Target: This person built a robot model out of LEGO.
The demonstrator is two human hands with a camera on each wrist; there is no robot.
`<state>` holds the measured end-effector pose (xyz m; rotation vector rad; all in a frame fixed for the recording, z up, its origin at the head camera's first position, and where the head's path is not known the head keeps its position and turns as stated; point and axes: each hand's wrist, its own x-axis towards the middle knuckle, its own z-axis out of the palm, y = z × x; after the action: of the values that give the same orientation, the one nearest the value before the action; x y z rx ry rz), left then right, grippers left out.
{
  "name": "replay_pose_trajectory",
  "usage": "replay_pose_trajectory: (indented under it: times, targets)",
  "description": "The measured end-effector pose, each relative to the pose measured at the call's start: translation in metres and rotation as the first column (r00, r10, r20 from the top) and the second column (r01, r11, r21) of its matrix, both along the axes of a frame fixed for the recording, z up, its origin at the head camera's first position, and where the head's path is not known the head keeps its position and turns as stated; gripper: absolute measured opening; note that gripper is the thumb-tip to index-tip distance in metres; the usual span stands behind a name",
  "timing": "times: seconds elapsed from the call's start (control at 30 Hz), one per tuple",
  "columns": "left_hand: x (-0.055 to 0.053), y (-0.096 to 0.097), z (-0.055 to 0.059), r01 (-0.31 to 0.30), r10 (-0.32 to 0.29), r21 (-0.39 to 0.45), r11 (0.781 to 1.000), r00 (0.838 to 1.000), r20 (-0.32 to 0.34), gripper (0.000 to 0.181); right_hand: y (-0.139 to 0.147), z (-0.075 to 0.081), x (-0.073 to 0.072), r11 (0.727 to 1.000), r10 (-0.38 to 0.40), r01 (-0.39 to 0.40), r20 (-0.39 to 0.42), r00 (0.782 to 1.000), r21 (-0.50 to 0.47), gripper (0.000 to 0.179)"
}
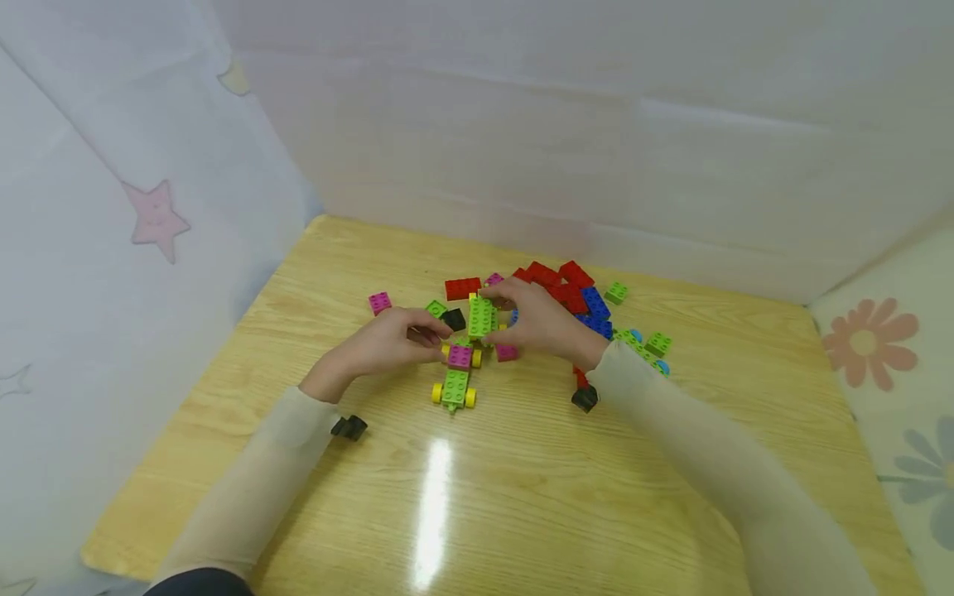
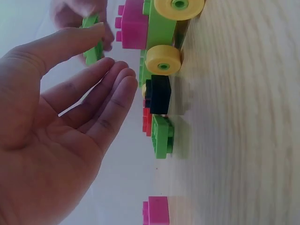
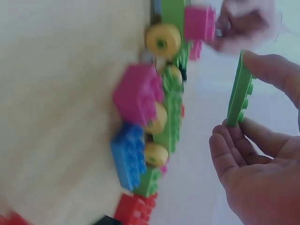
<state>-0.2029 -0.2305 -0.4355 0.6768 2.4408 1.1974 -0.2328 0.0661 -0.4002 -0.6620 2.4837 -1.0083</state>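
My right hand [image 1: 527,316] pinches a thin light-green building plate [image 3: 239,89] by its ends between thumb and fingertips, raised over the blocks. My left hand [image 1: 391,341] has thumb and fingers loosely apart with nothing between them, beside a wheeled toy. That toy has a green base [image 1: 455,386] on yellow wheels [image 2: 163,60], topped by a magenta brick [image 1: 460,357]. In the left wrist view the plate shows behind the left fingertips. Another green wheeled base [image 3: 169,117] stands behind, partly hidden by the right hand in the head view.
Red bricks [image 1: 570,298] and blue bricks [image 1: 596,310] pile up behind the right hand. A green base with blue wheels [image 1: 643,353] lies at right. Black pieces sit near the left sleeve [image 1: 350,427] and right sleeve [image 1: 585,398]. White cloth [image 1: 477,141] hangs along the table's back edge.
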Motion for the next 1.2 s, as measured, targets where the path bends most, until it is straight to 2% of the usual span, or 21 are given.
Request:
replay_pose_trajectory:
  times: [0.1, 0.2, 0.4, 0.6, 0.9, 1.2]
  targets:
    - [-0.001, -0.004, 0.001, -0.004, 0.004, 0.02, 1.0, 1.0, -0.003, 0.044, -0.001, -0.005, 0.015, 1.0, 0.013, -0.013, 0.006, 1.0, 0.017, 0.075]
    - [-0.001, -0.006, 0.003, 0.004, -0.004, 0.038, 0.999, 1.0, 0.007, 0.05, -0.003, -0.011, 0.027, 0.999, 0.042, -0.041, -0.021, 0.999, 0.015, 0.074]
    - [-0.002, -0.002, 0.006, 0.054, -0.053, 0.003, 0.999, 0.998, -0.024, 0.065, -0.012, -0.021, 0.041, 0.998, 0.054, -0.055, -0.075, 0.996, -0.013, 0.073]
    - [-0.001, 0.0, 0.009, 0.072, -0.073, -0.03, 0.997, 0.996, -0.048, 0.065, -0.02, -0.028, 0.047, 0.999, 0.039, -0.039, -0.073, 0.997, 0.004, 0.075]
    - [0.001, -0.002, 0.012, 0.077, -0.078, -0.07, 0.995, 0.997, -0.011, 0.06, -0.028, -0.03, 0.052, 1.0, 0.026, -0.027, -0.052, 0.998, -0.016, 0.079]
    - [0.004, -0.004, 0.016, 0.114, -0.116, -0.127, 0.985, 0.993, -0.003, 0.067, -0.031, -0.03, 0.055, 1.0, 0.012, -0.012, -0.049, 0.999, -0.003, 0.081]
